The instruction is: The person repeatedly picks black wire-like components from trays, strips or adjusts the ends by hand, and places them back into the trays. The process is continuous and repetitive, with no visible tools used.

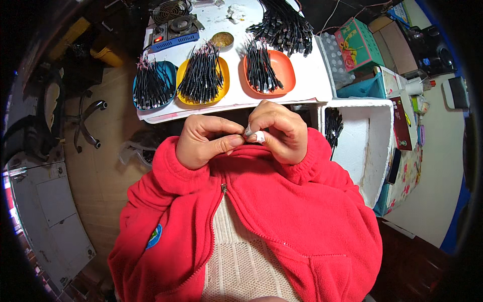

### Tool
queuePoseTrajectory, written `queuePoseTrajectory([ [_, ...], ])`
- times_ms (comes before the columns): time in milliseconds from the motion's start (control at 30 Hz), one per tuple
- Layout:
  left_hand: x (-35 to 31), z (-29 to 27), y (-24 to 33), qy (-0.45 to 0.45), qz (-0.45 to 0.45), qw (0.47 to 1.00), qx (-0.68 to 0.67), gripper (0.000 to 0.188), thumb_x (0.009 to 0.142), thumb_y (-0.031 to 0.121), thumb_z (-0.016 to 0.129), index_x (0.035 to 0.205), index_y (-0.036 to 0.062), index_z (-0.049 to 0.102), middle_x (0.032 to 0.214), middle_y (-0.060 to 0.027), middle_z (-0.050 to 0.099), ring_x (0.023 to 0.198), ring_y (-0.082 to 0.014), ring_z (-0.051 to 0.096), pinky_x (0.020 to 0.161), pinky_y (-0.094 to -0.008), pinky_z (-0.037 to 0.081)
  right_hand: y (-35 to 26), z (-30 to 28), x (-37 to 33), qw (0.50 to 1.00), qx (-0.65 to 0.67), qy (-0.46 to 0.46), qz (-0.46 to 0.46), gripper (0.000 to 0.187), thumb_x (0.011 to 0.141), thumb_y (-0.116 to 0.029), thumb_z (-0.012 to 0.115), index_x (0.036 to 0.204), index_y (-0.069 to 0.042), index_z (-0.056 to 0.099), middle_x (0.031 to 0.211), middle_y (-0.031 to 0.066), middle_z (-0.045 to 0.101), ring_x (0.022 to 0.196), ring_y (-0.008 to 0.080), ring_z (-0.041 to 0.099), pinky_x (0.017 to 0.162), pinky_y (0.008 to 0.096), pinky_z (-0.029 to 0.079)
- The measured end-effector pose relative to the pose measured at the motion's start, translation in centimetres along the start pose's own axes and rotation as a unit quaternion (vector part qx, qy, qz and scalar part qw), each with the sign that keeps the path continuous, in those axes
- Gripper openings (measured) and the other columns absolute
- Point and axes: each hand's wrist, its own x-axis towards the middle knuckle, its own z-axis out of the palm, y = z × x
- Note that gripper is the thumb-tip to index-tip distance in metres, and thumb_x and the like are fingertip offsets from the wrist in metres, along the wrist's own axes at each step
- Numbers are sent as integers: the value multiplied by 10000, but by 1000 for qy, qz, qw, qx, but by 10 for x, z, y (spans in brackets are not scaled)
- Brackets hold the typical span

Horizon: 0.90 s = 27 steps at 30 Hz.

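In front of my chest, my left hand (204, 141) and my right hand (282, 132) meet at the fingertips. Both are closed in a pinch. Whatever they hold is small and mostly hidden by the fingers, so I cannot make out its kind. White wrapping (259, 136) covers the tip of my right thumb. Just beyond the hands, three trays stand along the table's near edge: a blue tray (173, 70), a yellow tray (225, 83) and an orange tray (288, 75). Each carries a bundle of short black cables (201, 83) with plugs at the near ends.
Behind the trays, the white table (312, 75) bears a blue box with a lit red switch (176, 41), a fan (171, 11), a round tin (222, 40) and a larger black cable bundle (287, 27). To the right stands a white foam box (370, 151) with black cables inside.
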Motion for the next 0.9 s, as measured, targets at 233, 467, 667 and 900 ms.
queuePoseTrajectory([
  [233,28,-9,-1,22,-92,992,-84,180,887,49,650,1035,-47,617,795,-62,648,687,-101,604,629,-219,495,22,-3,7,995,43,78,44,71,825,2,674,881,19,633,845,79,617,749,151,580,660,259,465],
  [467,95,-49,31,143,172,827,516,92,814,-13,662,906,-2,661,801,-109,669,658,-214,645,614,-296,508,53,-25,20,974,79,161,139,133,930,-71,567,976,42,620,914,88,605,878,172,578,776,280,461],
  [667,190,-115,5,5,178,578,796,46,710,11,592,730,53,592,714,-98,597,718,-278,637,650,-366,527,74,-32,16,974,117,64,182,155,948,-89,538,874,27,609,853,92,613,799,170,592,735,279,458],
  [900,219,-149,-26,-39,87,586,804,56,737,31,615,783,26,646,840,-114,557,709,-303,621,632,-393,503,85,-43,13,969,125,57,203,139,939,-72,552,871,23,628,827,79,620,738,137,574,668,256,448],
])
